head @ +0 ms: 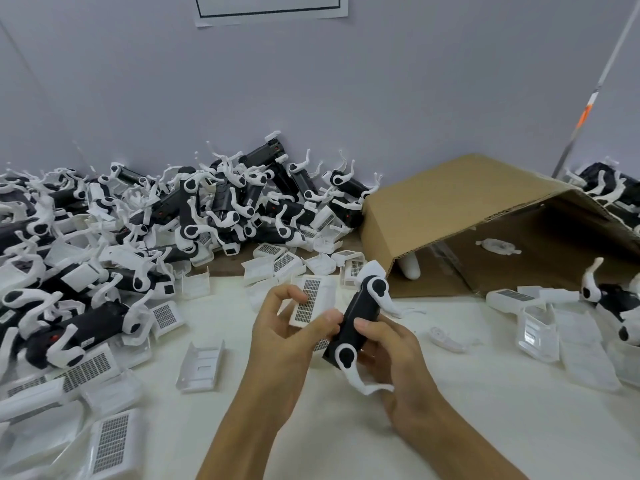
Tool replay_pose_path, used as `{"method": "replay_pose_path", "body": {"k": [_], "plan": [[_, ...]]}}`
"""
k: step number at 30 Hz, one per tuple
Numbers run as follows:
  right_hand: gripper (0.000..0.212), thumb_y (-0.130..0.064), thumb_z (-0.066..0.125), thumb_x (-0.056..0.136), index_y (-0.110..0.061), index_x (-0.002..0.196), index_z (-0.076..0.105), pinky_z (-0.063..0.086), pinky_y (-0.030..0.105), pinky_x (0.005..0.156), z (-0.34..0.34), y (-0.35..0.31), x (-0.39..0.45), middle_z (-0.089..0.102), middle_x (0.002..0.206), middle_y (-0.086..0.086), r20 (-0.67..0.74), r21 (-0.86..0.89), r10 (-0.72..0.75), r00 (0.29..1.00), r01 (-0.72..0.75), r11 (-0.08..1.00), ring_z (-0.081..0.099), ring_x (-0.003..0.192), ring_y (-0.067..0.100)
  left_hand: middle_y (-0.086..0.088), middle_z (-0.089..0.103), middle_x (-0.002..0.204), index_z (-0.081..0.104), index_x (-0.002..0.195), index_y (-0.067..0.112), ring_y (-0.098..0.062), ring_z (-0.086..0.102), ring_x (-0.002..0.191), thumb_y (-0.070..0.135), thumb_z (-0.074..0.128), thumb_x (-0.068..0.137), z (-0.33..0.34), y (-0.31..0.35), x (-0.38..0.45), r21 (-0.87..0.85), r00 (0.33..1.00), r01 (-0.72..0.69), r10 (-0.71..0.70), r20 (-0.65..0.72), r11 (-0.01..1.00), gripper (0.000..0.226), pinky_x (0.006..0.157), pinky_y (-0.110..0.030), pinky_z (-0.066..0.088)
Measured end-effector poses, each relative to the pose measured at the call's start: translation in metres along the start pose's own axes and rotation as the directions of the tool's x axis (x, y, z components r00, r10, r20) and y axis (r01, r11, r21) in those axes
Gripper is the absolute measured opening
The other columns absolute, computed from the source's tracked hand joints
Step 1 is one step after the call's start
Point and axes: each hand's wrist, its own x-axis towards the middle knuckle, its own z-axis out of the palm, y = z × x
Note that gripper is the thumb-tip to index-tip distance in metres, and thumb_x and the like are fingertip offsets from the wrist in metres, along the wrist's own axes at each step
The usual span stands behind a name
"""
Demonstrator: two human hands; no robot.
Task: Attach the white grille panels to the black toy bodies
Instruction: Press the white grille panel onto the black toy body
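Pinching white perforated plastic grille panel [309, 304] in my left hand [277, 336]; right hand [391, 351] grips black toy body [356, 323].
Both held above the white tabletop [346, 427] mid-area, panel edge angled at the body, I'd say for snapping on.

Looks like a toy assembly bench in a small factory or workshop. Dozens of identical black bodies [194, 209] with white legs are lying heaped against a plain grey wall [311, 98]. Loose white grille panels [107, 441] are lying scattered over the white-covered table [485, 393]. A cardboard box [460, 199] is lying tipped on its side, opening facing the worker. A printed sheet [270, 8] is hanging on the wall above.
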Motion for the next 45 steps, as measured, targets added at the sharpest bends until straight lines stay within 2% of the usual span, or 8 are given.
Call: {"method": "replay_pose_path", "body": {"k": [5,13,21,26,33,36,42,45], "plan": [[0.035,-0.047,0.064,0.079,-0.025,0.102,0.08,0.053,0.047,0.097,0.001,0.001,0.001,0.077,0.11,0.012,-0.032,0.065,-0.004,0.999,0.006,0.998,0.074,0.101,0.025,-0.004,0.076,0.105,0.05,0.122,0.03,-0.016,0.073,0.086,0.023,0.072,0.082,0.007,-0.004,-0.005,0.241,0.994,-0.11,0.106,0.032,0.964,0.046,0.07,-0.022,0.056],[0.034,-0.035,0.07,0.081,-0.013,0.105,0.08,0.06,0.031,0.072,-0.001,0.0,0.001,0.076,0.107,0.019,-0.033,0.086,-0.032,0.999,0.035,0.996,0.075,0.098,0.032,0.006,0.072,0.101,0.075,0.107,0.034,-0.01,0.071,0.09,0.039,0.077,0.082,0.011,-0.009,-0.006,0.383,0.996,-0.083,0.087,0.006,0.92,0.026,0.07,-0.02,0.055],[0.053,-0.043,0.082,0.07,-0.01,0.112,0.077,0.049,0.053,0.105,-0.004,-0.001,0.003,0.073,0.117,0.021,-0.043,0.14,-0.027,0.999,0.033,0.99,0.069,0.112,0.036,0.008,0.078,0.095,0.079,0.099,0.037,-0.005,0.072,0.092,0.04,0.086,0.073,0.007,-0.005,-0.004,0.335,0.987,-0.115,0.147,-0.071,0.935,0.028,0.071,-0.011,0.052],[0.037,-0.035,0.076,0.081,-0.012,0.11,0.078,0.058,0.04,0.087,-0.001,-0.003,0.0,0.074,0.115,0.018,-0.038,0.119,-0.022,0.999,0.027,0.992,0.071,0.11,0.033,0.006,0.077,0.096,0.078,0.103,0.03,-0.007,0.072,0.092,0.039,0.081,0.075,0.008,-0.004,-0.003,0.311,0.963,-0.167,0.222,-0.15,0.935,0.03,0.073,-0.016,0.054],[0.042,-0.04,0.073,0.086,-0.013,0.119,0.074,0.055,0.05,0.097,-0.003,-0.002,0.0,0.072,0.12,0.02,0.018,0.123,0.001,1.0,-0.003,0.992,0.068,0.115,0.036,0.008,0.075,0.094,0.075,0.106,0.029,-0.009,0.072,0.089,0.029,0.085,0.075,0.012,-0.008,-0.009,0.445,0.986,-0.119,0.158,-0.052,0.888,0.033,0.071,-0.025,0.059],[0.047,-0.049,0.061,0.092,-0.015,0.123,0.072,0.058,0.04,0.091,-0.001,-0.001,-0.001,0.071,0.124,0.018,0.079,0.078,0.001,0.997,-0.007,0.997,0.067,0.118,0.034,0.005,0.073,0.088,0.071,0.102,0.034,-0.012,0.073,0.078,0.021,0.087,0.077,0.013,-0.008,-0.009,0.468,0.986,-0.117,0.157,-0.047,0.876,0.032,0.062,-0.028,0.06],[0.046,-0.067,0.072,0.07,-0.033,0.1,0.079,0.063,0.037,0.071,0.007,0.001,-0.005,0.08,0.096,0.002,-0.039,-0.23,-0.145,0.989,0.133,0.964,0.077,0.089,0.021,0.008,0.055,0.105,0.054,0.137,0.028,-0.003,0.057,0.101,0.016,0.081,0.081,0.014,-0.014,-0.013,0.719,0.928,-0.354,0.323,0.187,0.598,0.063,0.078,-0.008,0.045],[0.043,-0.063,0.076,0.066,-0.03,0.092,0.081,0.06,0.028,0.061,0.005,0.002,-0.007,0.08,0.088,0.003,-0.059,-0.219,-0.183,0.981,0.167,0.961,0.077,0.081,0.02,0.009,0.052,0.106,0.061,0.132,0.032,-0.005,0.054,0.106,0.023,0.082,0.075,0.012,-0.013,-0.012,0.722,0.937,-0.345,0.259,0.234,0.599,0.062,0.08,-0.006,0.042]]}}
